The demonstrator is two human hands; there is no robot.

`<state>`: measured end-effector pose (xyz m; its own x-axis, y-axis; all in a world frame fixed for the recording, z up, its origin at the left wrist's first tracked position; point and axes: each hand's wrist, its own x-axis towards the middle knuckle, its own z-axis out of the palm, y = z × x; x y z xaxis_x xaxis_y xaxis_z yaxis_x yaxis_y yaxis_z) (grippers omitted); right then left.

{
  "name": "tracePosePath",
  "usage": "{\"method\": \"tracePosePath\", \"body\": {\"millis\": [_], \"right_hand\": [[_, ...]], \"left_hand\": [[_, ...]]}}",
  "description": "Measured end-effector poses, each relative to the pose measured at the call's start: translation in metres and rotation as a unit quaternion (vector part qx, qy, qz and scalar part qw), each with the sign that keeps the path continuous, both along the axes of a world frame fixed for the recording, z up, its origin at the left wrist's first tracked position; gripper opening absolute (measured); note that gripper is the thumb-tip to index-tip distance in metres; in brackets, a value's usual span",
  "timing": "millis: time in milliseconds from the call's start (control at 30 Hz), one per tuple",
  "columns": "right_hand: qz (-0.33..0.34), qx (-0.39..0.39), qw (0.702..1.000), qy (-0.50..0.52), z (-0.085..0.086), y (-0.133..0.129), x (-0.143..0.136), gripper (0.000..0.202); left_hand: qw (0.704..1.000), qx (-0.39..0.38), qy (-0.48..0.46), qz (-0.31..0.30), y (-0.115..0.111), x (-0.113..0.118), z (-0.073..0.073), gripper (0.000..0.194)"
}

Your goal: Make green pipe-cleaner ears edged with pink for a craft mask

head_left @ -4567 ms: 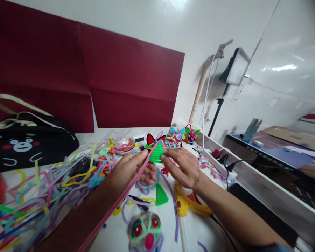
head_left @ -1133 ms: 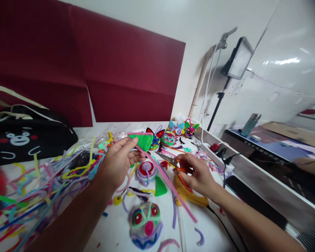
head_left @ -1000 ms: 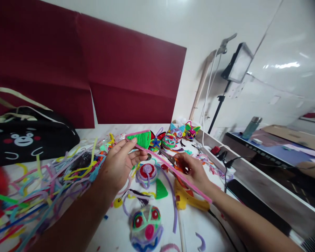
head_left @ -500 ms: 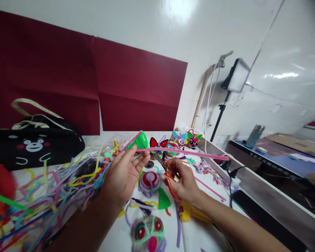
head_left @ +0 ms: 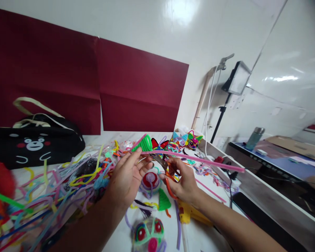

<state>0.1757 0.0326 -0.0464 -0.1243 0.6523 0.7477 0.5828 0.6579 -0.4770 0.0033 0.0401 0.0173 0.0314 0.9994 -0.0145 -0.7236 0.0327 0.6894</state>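
Pink fuzz covers the long strip that sticks out to the right from the green piece. From far off I see the left hand hold this piece up over the tabletop, with the thumb pressed on it and the other fingers loosely curled. On the right hand, the fingers are wrapped round the orange handles of the scissors. Half a second ago, the tips were a bit further off; now they have come in by the left fingers, just under the strip. I think that puts the blades near enough to nip it, but I cannot tell if they touch. The strip looks whole. Another green bit lies lower down, near the clear ball with red eyes
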Motion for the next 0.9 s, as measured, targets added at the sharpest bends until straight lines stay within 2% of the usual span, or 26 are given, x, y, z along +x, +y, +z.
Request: {"method": "tracePosePath", "body": {"millis": [633, 900], "right_hand": [[-0.045, 0.122, 0.989, -0.064, -0.0036, 0.0077, 0.0019, 0.034], [-0.069, 0.144, 0.983, -0.091, 0.0005, 0.0073, 0.0044, 0.026]], "left_hand": [[0.999, -0.019, 0.013, -0.024, -0.0018, 0.0029, -0.0011, 0.014], [0.999, -0.020, 0.013, -0.029, -0.0017, 0.0027, -0.0048, 0.011]]}}
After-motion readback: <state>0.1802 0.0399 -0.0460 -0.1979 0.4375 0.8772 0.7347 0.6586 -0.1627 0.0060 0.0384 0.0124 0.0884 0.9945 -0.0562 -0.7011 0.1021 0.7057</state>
